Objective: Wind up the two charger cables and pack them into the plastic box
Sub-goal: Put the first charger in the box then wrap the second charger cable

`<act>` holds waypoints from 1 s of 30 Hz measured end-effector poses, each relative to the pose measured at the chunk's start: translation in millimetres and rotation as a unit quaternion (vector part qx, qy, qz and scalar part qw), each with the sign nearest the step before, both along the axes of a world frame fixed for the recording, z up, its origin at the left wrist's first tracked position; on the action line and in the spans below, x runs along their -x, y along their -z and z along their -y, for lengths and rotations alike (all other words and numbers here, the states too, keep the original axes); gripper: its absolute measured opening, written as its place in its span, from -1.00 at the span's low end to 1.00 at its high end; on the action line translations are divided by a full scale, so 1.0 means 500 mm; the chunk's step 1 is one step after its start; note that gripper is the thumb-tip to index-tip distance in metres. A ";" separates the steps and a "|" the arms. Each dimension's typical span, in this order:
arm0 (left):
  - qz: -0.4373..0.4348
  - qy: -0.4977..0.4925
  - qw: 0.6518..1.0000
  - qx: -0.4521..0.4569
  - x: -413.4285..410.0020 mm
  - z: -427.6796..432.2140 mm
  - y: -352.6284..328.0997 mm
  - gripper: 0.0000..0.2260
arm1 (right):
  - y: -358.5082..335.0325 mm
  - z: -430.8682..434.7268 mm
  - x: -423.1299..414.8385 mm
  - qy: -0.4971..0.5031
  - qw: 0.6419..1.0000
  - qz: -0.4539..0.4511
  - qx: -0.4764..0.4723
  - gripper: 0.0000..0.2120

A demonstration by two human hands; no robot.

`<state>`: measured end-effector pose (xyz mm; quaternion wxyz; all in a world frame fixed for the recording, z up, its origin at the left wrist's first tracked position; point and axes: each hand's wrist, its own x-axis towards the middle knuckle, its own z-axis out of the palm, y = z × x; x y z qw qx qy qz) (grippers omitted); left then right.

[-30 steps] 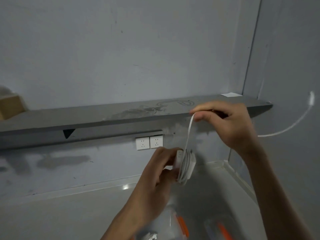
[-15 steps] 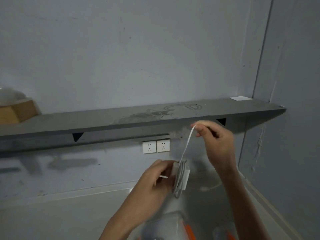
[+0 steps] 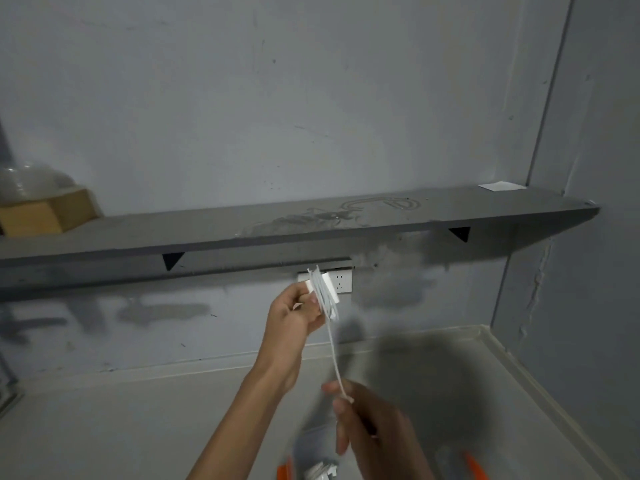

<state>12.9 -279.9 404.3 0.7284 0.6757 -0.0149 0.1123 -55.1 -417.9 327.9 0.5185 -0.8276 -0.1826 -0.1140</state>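
White cable [image 3: 333, 355], grey shelf [image 3: 242, 230], orange-trimmed box [image 3: 287, 471].

We see a matt grey shelf [image 3: 277, 226] across mid-frame, its paint smeared and dusty – the wall [image 3: 311, 98] behind is scuffed matt plaster. The white cable [image 3: 333, 344] at centre looks smooth plastic, as do the glossy sockets [image 3: 341, 282]. Upper left, a brown cardboard box [image 3: 45, 213] – dull, papery

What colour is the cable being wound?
White, in the head view: the charger cable runs between both hands.
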 end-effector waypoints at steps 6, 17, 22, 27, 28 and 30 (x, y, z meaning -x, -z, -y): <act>0.044 0.000 0.983 -0.177 0.003 -0.009 0.037 -0.78 | -0.117 0.083 0.054 -0.011 0.986 0.096 0.136 -0.86; 0.195 0.176 0.962 -0.068 0.164 0.060 -0.033 -0.76 | -0.273 0.134 -0.099 -0.090 0.989 0.084 -0.079 -0.91; 0.123 0.113 0.986 -0.022 0.124 0.052 -0.024 -0.72 | -0.146 0.064 -0.085 -0.026 0.989 -0.045 -0.138 -0.67; 0.064 0.058 0.994 0.071 0.097 0.037 -0.009 -0.78 | -0.084 0.001 -0.032 0.004 0.986 -0.068 -0.155 -0.78; 0.055 0.049 0.992 0.099 0.094 0.033 -0.006 -0.78 | -0.078 -0.002 -0.020 0.006 0.991 -0.062 -0.118 -0.81; 0.042 0.025 0.991 0.128 0.091 0.026 0.000 -0.77 | -0.071 0.002 -0.001 0.027 0.999 -0.021 -0.025 -0.84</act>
